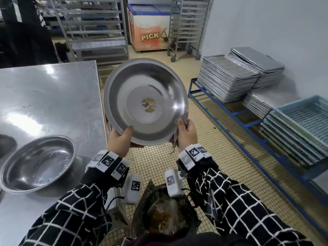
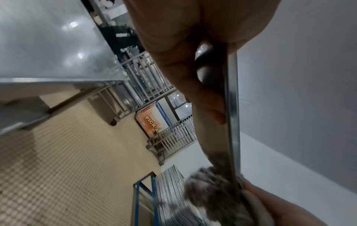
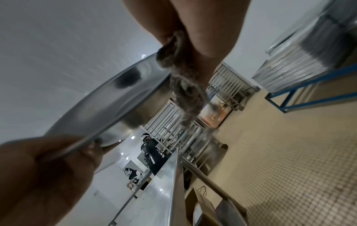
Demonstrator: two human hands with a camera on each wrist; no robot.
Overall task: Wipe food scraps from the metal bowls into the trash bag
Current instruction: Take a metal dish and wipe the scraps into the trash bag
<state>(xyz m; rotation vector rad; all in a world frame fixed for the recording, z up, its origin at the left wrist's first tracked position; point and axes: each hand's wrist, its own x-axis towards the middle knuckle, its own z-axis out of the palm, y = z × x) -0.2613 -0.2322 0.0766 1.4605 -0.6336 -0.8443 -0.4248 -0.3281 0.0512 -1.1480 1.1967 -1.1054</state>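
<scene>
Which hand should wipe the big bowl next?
The right hand, probably. It already grips the cloth against the bowl rim, while the left hand is busy holding the tilted bowl up above the trash bag.

A bowl [image 1: 145, 102] is being held above the trash bag [image 1: 165, 215]; left of both, a second bowl [image 1: 38, 163] is lying on the table [image 1: 53, 96].

Held bowl [image 1: 145, 102]: bare silver steel, gold-and-brown round sticker at centre. Second bowl [image 1: 37, 164] and table [image 1: 49, 96]: same silver. Rag [image 1: 177, 137]: mottled grey-brown, blurred, maybe patterned. Sleeves [image 1: 236, 201]: black with white grid check. Wrist bands [image 1: 110, 161]: white with black square codes. Floor [image 1: 221, 157]: beige small mosaic tile. Rack frame [image 1: 236, 114]: blue. Crates [image 1: 308, 116]: pale blue mesh. Trays [image 1: 229, 77]: grey. Freezer [image 1: 149, 31]: orange front, yellow lettering.
</scene>
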